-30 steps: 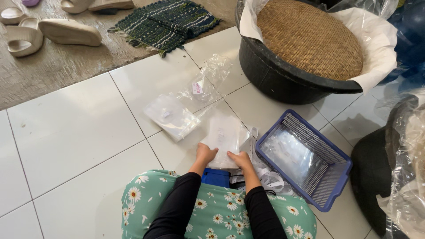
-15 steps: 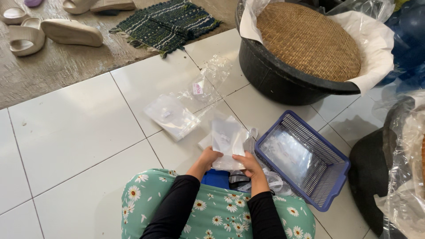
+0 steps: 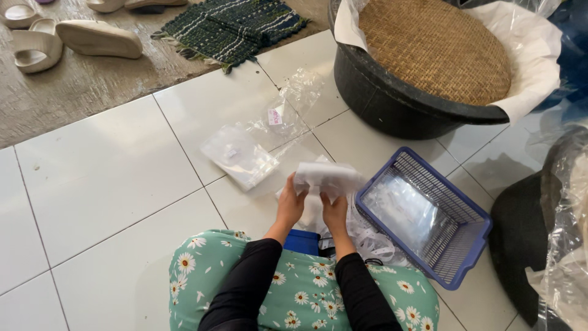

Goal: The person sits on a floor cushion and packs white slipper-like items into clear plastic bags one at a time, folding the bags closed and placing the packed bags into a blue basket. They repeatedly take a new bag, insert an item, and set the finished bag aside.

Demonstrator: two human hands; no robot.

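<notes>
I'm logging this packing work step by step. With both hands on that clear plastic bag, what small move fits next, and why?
Probably lower the clear plastic bag into the blue basket. The left hand and right hand hold it raised just beside the basket, which already holds similar clear plastic.

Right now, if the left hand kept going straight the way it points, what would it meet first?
The left hand points away from the body, up the floor. Past the plastic bag it holds, the stack of clear bags looks nearest, though depth is unclear.

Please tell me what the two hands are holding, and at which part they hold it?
Both hands hold one clear plastic bag by its lower edge: the left hand at the left end, the right hand near the middle.
</notes>
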